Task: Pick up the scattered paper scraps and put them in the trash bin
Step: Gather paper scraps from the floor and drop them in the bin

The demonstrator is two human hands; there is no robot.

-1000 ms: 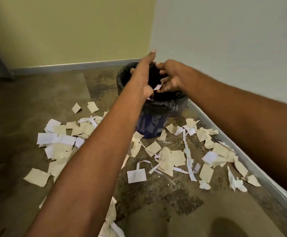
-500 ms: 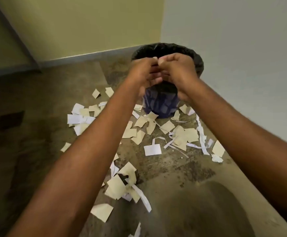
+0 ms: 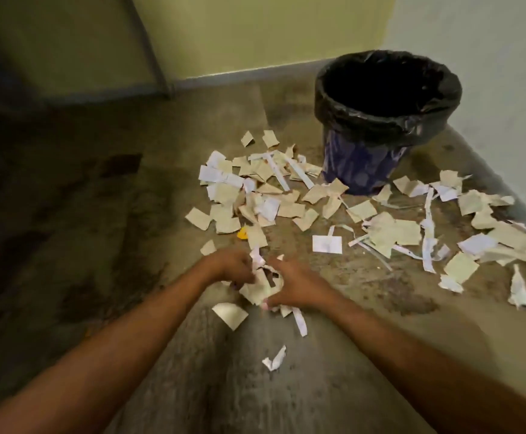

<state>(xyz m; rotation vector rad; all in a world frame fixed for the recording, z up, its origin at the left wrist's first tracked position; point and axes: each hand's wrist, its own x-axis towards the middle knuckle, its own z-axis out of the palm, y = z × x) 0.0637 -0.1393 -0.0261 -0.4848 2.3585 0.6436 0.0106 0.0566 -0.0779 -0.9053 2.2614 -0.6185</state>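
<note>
On floor (image 3: 124, 233), left hand (image 3: 232, 267) and right hand (image 3: 297, 286) clutch paper scraps (image 3: 260, 286) between them; trash bin (image 3: 362, 164) ahead-right, nearer right hand.

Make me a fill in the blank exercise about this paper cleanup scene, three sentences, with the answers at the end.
1. The trash bin is lined with a ____ plastic bag.
2. The left hand and right hand grip a clump of paper scraps resting on the ____.
3. Seen from the person, the trash bin stands ahead of the hands and to their ____.

Missing words: black; floor; right.
</note>
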